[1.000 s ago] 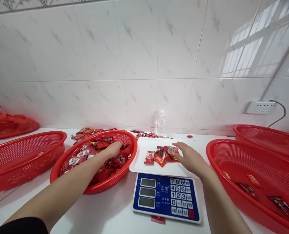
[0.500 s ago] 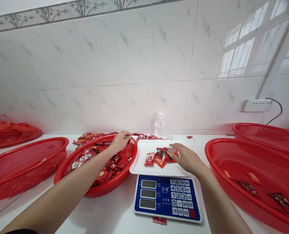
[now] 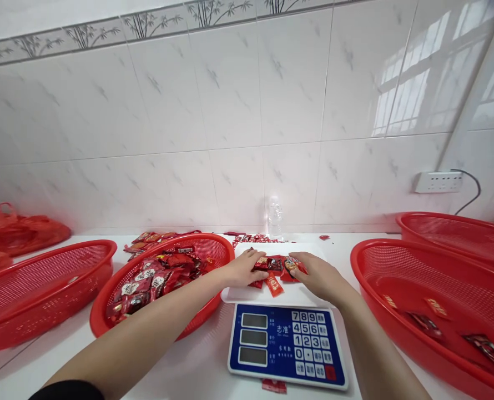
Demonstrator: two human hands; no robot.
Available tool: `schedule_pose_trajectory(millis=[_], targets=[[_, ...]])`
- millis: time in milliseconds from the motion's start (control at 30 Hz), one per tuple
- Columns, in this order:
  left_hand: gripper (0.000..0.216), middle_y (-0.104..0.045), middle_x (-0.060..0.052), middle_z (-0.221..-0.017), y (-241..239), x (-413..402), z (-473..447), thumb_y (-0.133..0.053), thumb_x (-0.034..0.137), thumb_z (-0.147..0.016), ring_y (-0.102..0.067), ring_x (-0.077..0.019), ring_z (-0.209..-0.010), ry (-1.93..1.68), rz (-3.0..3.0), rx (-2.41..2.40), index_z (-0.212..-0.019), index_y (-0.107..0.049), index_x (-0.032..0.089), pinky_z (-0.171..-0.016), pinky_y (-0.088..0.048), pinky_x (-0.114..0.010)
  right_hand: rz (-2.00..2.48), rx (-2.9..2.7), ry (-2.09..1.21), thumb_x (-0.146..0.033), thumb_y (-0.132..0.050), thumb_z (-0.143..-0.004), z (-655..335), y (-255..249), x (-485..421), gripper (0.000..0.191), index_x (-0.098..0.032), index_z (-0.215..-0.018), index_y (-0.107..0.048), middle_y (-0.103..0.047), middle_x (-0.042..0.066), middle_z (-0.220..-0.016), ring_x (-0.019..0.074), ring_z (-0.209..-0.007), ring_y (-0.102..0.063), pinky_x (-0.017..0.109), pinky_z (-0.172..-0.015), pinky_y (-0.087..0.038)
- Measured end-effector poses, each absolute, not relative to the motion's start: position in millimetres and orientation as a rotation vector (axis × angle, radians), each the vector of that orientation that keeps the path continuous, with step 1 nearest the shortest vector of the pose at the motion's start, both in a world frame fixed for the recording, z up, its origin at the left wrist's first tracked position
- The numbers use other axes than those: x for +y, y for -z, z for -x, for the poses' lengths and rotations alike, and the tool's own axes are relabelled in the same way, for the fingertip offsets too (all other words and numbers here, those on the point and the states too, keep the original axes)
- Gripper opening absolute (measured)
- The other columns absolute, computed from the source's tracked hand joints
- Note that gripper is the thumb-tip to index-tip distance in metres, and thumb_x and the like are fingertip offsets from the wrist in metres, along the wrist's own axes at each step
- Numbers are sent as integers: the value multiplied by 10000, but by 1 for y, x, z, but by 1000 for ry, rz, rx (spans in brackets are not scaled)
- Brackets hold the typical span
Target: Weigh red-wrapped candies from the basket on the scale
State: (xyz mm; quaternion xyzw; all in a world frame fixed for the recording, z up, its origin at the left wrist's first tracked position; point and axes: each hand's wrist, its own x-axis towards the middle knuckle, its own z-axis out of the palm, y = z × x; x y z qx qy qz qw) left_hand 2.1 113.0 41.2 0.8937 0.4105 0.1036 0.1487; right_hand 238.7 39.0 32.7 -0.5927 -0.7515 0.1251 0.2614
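A person's bare left forearm and right forearm are slanting inward, the left hand and right hand facing each other, fingers pointing inward, right wrist bending, right thumb standing apart from its fingers.

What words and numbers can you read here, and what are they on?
"志准": on the blue scale panel.
"7 8 9", "4 5 6", "1 2 3", "0" and "·": on the white number keys.
Other key labels and small panel print: too small to read surely.
Print on the packets: too small or blurred.
Grey displays: no digits visible.
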Motion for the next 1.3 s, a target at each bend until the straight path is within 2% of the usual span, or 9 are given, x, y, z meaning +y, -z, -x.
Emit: schedule_pose_trajectory(millis=[167,267,367,633,833,900,1000,1167,1300], targets=[[632,-436,-109,-1391,-39,109,-4,-463,547,-842,-417,-283,-1255,-268,-2547,1195,-1377,-373,224,-1017,-349,-399,1592,-2074,-384,-286,-492,-840,-235,-33,39,424,-276,-1262,-524,-583,40,-1259,223,-1124,-535,342,-889,-415],[506,-440,-89,-1400,-32,118,-1,-467,360,-872,-400,-240,-1281,-449,-2481,1222,-1348,-420,197,-1065,-307,-364,1594,-2081,-395,-268,-489,-840,-233,-34,39,418,-301,-1255,-528,-591,25,-1252,218,-1120,-541,338,-877,-420],[476,-479,-77,-1363,-26,125,3,-494,193,-820,-428,-223,-1255,-594,-2467,1216,-1295,-479,192,-1058,-329,-354,1616,-2063,-391,-272,-485,-847,-234,-32,41,417,-281,-1262,-525,-577,37,-1274,224,-1140,-531,344,-892,-414],[510,-536,-97,-1266,-29,123,3,-536,36,-686,-505,-232,-1163,-774,-2399,1172,-1178,-578,164,-993,-415,-352,1673,-1956,-349,-396,-438,-880,-244,-26,48,406,-251,-1242,-553,-587,53,-1271,253,-1145,-539,397,-926,-408],[549,-557,-57,-1275,-43,129,9,-528,76,-744,-539,-205,-1129,-1104,-2229,1188,-1275,-491,211,-987,-418,-364,1688,-1749,-271,-357,-365,-901,-244,-28,51,388,-249,-1228,-545,-613,34,-1232,217,-1112,-565,368,-909,-435],[505,-581,-36,-1245,-54,126,12,-509,81,-762,-538,-191,-1129,-1151,-2280,1163,-1247,-520,224,-1003,-397,-355,1683,-1689,-253,-369,-349,-905,-244,-29,52,375,-268,-1207,-546,-627,14,-1204,199,-1072,-587,348,-874,-459],[389,-626,-27,-1164,-68,122,15,-501,80,-762,-544,-189,-1112,-1179,-2375,1139,-1103,-625,219,-994,-393,-332,1677,-1656,-254,-400,-375,-892,-243,-29,52,353,-277,-1156,-572,-650,1,-1158,194,-1030,-605,340,-844,-476],[273,-671,-34,-1027,-73,134,25,-543,131,-752,-633,-171,-844,-1226,-2101,1190,-993,-652,200,-829,-487,-329,1671,-1676,-269,-400,-398,-880,-238,-27,53,351,-260,-1145,-580,-655,12,-1150,207,-1039,-599,345,-841,-469],[229,-668,-31,-802,-70,142,33,-592,185,-750,-629,-150,-692,-1192,-1748,1044,-975,-615,148,-717,-533,-339,1659,-1723,-276,-399,-402,-883,-233,-28,51,352,-254,-1153,-575,-646,27,-1162,215,-1022,-597,345,-829,-454]])
